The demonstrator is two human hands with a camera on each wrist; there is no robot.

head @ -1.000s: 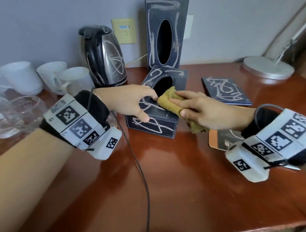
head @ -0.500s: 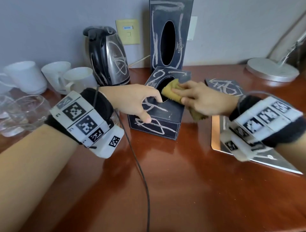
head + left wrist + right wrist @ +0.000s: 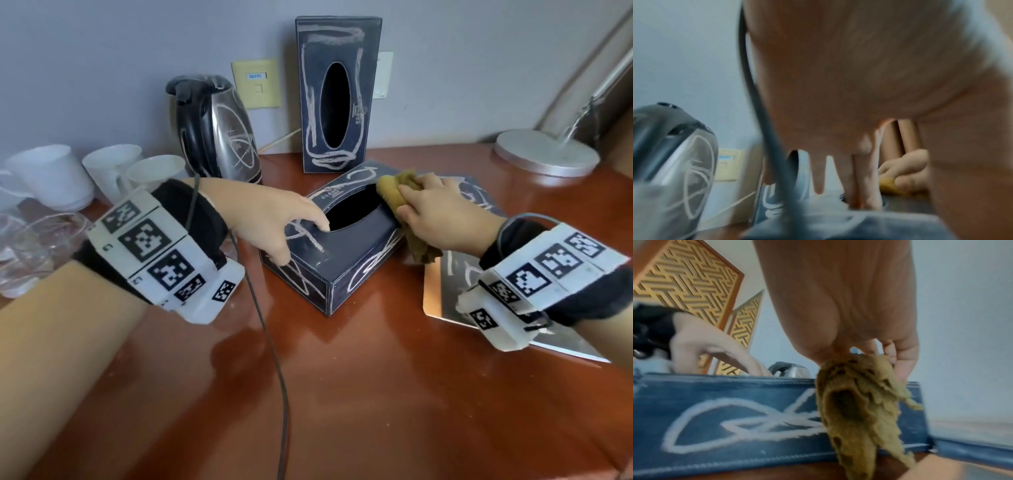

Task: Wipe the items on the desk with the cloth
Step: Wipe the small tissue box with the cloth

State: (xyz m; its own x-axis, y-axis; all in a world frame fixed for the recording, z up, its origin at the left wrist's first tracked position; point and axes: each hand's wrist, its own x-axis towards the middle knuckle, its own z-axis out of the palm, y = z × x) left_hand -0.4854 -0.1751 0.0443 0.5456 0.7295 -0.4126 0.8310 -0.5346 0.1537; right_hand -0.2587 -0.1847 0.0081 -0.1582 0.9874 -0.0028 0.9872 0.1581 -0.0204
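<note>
A dark blue tissue box [image 3: 342, 260] with white scribbles lies flat on the brown desk. My left hand [image 3: 303, 241] holds its near left end, fingertips at the rim of the oval opening and thumb on the side face. My right hand [image 3: 442, 212] grips a bunched mustard cloth [image 3: 394, 188] and presses it on the box's top at the far right edge of the opening. The right wrist view shows the cloth [image 3: 855, 402] hanging over the scribbled side of the box [image 3: 735, 402]. In the left wrist view my fingers [image 3: 865, 178] point down at the box top.
A scribbled steel kettle [image 3: 215, 130] and a second tissue box [image 3: 337, 96] stand at the back wall. White cups [image 3: 113, 171] and glassware [image 3: 30, 246] sit at the left. A scribbled dark pad [image 3: 479, 195], a shiny sheet [image 3: 445, 291] and a lamp base [image 3: 546, 154] lie at the right.
My right hand has slid the cloth along the box top from the near right part toward the far end. The left hand has kept its hold on the box.
</note>
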